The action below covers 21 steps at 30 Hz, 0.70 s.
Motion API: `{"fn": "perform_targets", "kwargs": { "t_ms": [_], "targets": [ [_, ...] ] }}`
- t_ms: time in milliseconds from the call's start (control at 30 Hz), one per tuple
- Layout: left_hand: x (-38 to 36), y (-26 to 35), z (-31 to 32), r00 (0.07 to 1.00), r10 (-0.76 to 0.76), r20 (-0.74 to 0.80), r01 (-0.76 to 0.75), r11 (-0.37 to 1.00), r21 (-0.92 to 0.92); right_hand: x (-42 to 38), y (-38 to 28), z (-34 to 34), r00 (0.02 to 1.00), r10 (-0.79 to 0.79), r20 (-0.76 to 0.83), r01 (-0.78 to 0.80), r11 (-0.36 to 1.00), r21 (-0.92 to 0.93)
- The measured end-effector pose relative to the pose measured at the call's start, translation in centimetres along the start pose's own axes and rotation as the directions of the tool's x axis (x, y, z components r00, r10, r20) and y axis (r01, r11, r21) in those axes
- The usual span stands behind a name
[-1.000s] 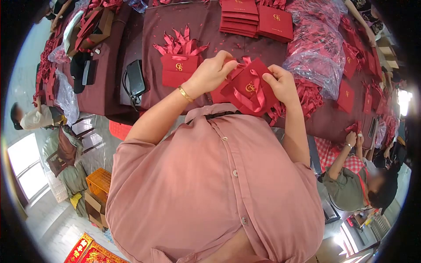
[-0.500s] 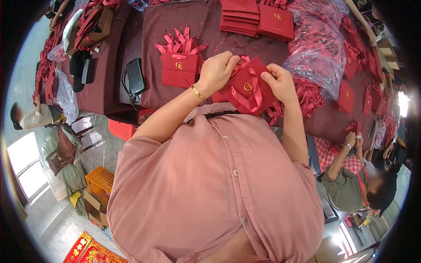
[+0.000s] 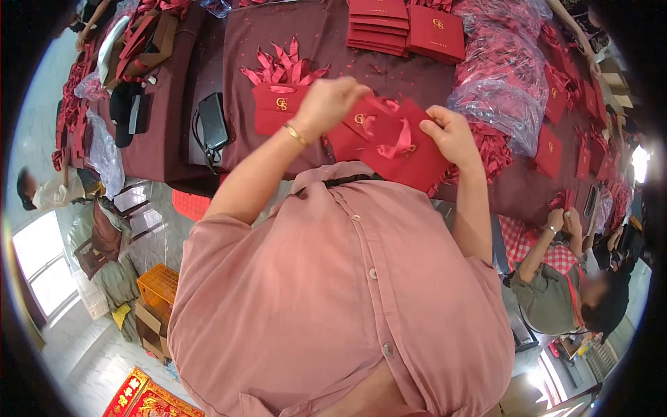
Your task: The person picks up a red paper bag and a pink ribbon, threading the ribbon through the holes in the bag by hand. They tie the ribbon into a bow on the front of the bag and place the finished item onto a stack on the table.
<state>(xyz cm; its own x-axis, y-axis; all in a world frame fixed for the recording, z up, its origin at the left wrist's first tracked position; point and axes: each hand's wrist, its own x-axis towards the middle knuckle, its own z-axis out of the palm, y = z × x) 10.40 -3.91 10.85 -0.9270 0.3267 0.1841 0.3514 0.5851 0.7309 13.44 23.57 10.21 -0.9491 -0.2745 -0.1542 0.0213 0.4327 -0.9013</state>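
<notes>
In the head view my right hand (image 3: 451, 137) grips the right edge of a red gift bag (image 3: 425, 165), thumb on its near face. The bag is tilted, and a pink-red ribbon (image 3: 397, 144) loops across its front. My left hand (image 3: 332, 105) is closed, its fingertips pinching a red ribbon (image 3: 382, 104) at the bag's upper left. Partly under that bag and below my left hand lies another red bag (image 3: 347, 137) with a gold logo. To the left, a further red bag (image 3: 274, 119) lies with several ribbons fanned out above it.
Stacked red bags (image 3: 377, 26) stand at the back of the dark red tablecloth (image 3: 243, 31). Plastic-wrapped ribbons (image 3: 497, 90) bulk up on the right. A black phone or wallet (image 3: 212, 119) with a strap lies left. A co-worker (image 3: 556, 292) works at the lower right.
My left hand has moved slightly left and down, drawing the ribbon. My right hand and its bag have shifted right and down, exposing the gold logo of the bag underneath.
</notes>
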Motion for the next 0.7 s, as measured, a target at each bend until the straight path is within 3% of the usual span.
{"fn": "perform_targets", "kwargs": {
  "t_ms": [33,133,200,233,300,367,400,500,567,633,667,700],
  "targets": [
    [0.5,-1.6,-0.7,0.998,-0.056,-0.019,0.056,0.998,-0.019,-0.1,0.2,-0.4,0.999,0.018,0.050,-0.017,1.000,-0.024],
    [0.8,-2.7,-2.3,0.998,0.024,0.065,-0.028,0.998,0.062,-0.1,-0.5,-0.5,0.998,0.014,0.061,-0.010,0.998,-0.068],
    [0.7,-2.3,-2.7,0.989,-0.135,0.064,0.139,0.988,-0.072,0.2,-0.1,-0.5,0.998,0.009,0.067,-0.003,0.996,-0.086],
    [0.8,-2.6,-2.8,0.989,-0.135,0.064,0.139,0.988,-0.070,0.6,1.0,-0.5,0.997,0.037,0.070,-0.033,0.998,-0.055],
    [0.6,-3.7,-2.4,0.946,-0.314,-0.080,0.305,0.946,-0.108,1.3,2.7,0.2,0.995,0.069,0.077,-0.067,0.997,-0.023],
    [-0.3,-5.4,-0.9,0.934,-0.347,-0.086,0.339,0.936,-0.095,2.2,3.8,0.9,0.982,0.181,-0.055,-0.149,0.920,0.363],
    [-1.0,-6.4,0.1,0.921,-0.378,-0.090,0.371,0.925,-0.083,2.9,4.1,1.2,0.979,0.183,-0.093,-0.127,0.896,0.425],
    [-3.6,-9.0,3.7,0.972,-0.233,0.040,0.224,0.961,0.160,5.7,4.3,1.9,0.970,0.185,-0.157,-0.093,0.882,0.462],
    [-4.8,-7.3,4.6,0.952,-0.292,0.091,0.275,0.947,0.164,7.4,3.9,2.3,0.970,0.166,-0.176,-0.070,0.889,0.452],
    [-5.2,-5.9,4.6,0.950,-0.293,0.110,0.304,0.948,-0.096,8.8,2.5,3.2,0.968,0.154,-0.196,-0.049,0.888,0.458],
    [-5.8,-6.9,5.2,0.891,-0.434,0.137,0.453,0.820,-0.349,9.1,1.9,4.0,0.955,0.172,-0.242,-0.041,0.883,0.467],
    [-6.0,-6.8,5.0,0.811,-0.549,0.200,0.552,0.608,-0.570,9.5,1.2,5.0,0.959,0.167,-0.230,-0.042,0.883,0.467]
  ]
}}
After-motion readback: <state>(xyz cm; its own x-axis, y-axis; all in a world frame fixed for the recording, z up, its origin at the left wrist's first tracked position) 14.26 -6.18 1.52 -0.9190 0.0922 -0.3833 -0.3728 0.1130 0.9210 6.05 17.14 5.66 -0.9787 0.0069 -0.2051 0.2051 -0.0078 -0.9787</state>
